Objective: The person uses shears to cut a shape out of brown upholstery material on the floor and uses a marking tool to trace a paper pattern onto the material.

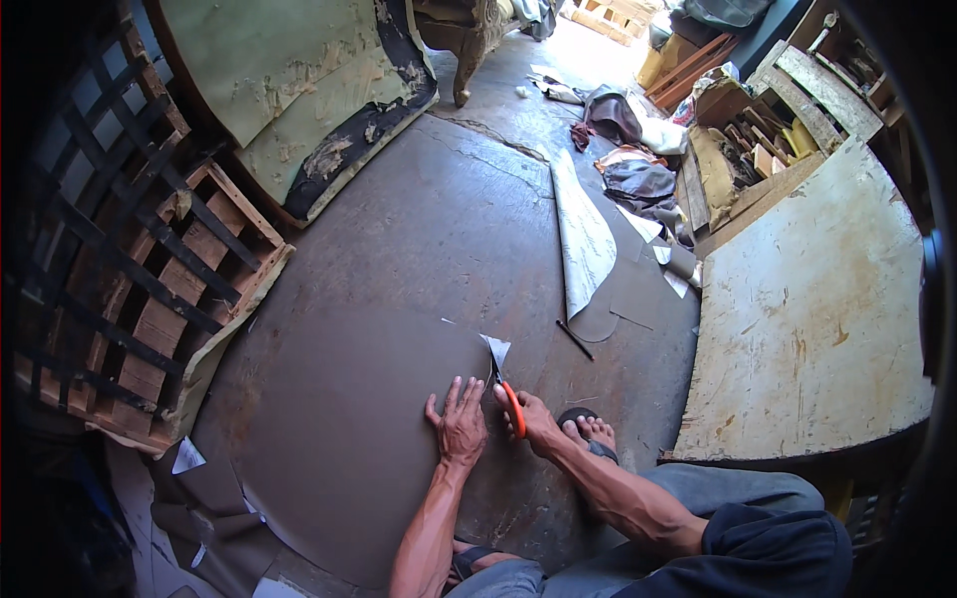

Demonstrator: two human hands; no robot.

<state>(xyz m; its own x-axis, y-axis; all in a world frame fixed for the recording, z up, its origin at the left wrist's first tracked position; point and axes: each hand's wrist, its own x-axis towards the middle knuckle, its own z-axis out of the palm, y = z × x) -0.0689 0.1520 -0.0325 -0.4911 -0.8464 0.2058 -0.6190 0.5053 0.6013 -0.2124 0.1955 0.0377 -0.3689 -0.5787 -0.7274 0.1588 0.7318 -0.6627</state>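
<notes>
Dark sleeve [778, 546] right of brown sheet [349, 429]; my right hand [535, 423] grips orange scissors [513, 407] at its edge; left hand [462, 433] spread on it; likely trimming; next snip needs sheet steady.

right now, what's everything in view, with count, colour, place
floor: 1, grey, middle
large sheet: 1, brown, centre left
scissors: 1, orange handles, at sheet's edge
thin stick: 1, black, centre
offcuts: several, brown, white, lower left, right
cloth heap: 1, mixed, upper right
wood scraps: many, tan, upper right
worn board: 1, whitish, right
strapped frame: 1, tan, black, left
padded panel: 1, greenish, upper left
carved leg: 1, brown, top
sandals: 2, black, lower centre
legs: 2, grey trousers, bottom
left hand: 1, bare, on sheet
right hand: 1, bare, around scissors
</notes>
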